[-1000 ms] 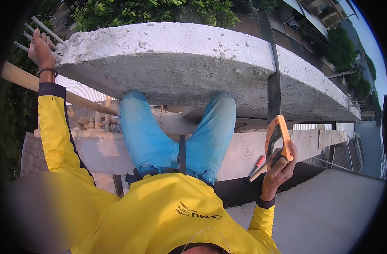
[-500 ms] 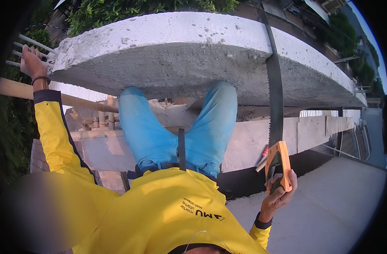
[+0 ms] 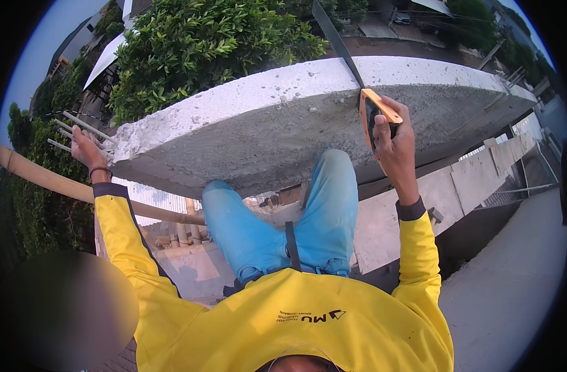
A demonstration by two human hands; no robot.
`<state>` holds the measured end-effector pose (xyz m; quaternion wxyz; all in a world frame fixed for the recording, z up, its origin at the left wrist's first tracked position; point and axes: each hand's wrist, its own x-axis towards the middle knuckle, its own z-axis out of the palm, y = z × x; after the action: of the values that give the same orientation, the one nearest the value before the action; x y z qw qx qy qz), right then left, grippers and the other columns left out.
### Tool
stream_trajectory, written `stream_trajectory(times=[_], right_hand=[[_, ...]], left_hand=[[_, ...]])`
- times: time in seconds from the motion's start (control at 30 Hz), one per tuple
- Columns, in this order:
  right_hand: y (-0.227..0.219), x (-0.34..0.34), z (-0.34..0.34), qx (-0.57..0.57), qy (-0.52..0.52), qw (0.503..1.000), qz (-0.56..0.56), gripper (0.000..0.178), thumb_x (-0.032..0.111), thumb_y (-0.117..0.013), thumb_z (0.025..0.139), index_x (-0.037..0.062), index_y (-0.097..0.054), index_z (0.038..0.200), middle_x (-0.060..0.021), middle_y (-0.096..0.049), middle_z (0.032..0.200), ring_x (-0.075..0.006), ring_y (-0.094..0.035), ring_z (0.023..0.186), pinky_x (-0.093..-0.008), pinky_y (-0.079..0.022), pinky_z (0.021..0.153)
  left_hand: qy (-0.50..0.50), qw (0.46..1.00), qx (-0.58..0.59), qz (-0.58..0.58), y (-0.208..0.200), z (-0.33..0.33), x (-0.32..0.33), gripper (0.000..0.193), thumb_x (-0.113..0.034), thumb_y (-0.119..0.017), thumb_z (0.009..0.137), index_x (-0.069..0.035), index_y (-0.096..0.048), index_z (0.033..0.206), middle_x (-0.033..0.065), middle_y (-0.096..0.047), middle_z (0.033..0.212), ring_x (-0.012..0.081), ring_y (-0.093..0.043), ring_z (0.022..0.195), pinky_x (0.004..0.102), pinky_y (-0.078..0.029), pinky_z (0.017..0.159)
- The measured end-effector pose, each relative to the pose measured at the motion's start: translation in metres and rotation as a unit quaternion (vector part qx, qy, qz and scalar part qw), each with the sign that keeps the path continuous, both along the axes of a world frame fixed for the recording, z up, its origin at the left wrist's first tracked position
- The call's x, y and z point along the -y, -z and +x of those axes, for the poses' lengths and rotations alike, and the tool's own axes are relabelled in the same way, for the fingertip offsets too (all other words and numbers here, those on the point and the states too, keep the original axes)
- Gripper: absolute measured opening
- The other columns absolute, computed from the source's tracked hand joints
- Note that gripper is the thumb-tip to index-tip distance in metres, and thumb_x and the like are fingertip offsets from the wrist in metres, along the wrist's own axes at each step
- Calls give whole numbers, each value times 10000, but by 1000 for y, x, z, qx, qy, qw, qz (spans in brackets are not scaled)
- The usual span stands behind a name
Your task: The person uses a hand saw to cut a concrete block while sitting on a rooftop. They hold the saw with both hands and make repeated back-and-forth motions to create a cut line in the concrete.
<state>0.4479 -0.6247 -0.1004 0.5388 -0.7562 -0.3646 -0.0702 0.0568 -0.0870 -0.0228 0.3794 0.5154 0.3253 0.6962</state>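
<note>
Across the concrete slab (image 3: pixel 234 139), a saw (image 3: pixel 343 49) is held, its orange handle (image 3: pixel 383 105) clamped in the right grip (image 3: pixel 395 142); at the slab's left end, rods (image 3: pixel 88 126) are touched by the left grip (image 3: pixel 86 151), its closure untellable.

leafy green tree (image 3: pixel 203 68); bamboo pole (image 3: pixel 51 180) slanting at left; distant parked car (image 3: pixel 402 18).

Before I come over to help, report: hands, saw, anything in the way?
Right hand closed on saw handle. Left hand at pale rods, grip unclear. Blade across slab's white top. Knees close to slab's near face.
</note>
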Motion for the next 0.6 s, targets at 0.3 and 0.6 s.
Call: stream_trajectory(times=[0.3,0.6], right_hand=[[-22,162,-134,-43,85,990,-104,458,328,-685,1032,-19,-614,1323,-180,-728,1196,-271,-706,1140,-360,-495,1053],[40,2,9,14,49,999,6,305,237,-604,1091,35,-612,1318,-124,-653,1198,-192,-630,1081,-318,-503,945]], left_hand=[[2,1000,10,-17,-3,-1,4,405,-325,-629,1050,-178,-383,765,-89,-337,611,38,-270,498,286,-190,466],[-3,1000,15,2,1,1,5,341,-342,-639,1036,-154,-477,802,-86,-378,615,36,-320,472,260,-240,432]])
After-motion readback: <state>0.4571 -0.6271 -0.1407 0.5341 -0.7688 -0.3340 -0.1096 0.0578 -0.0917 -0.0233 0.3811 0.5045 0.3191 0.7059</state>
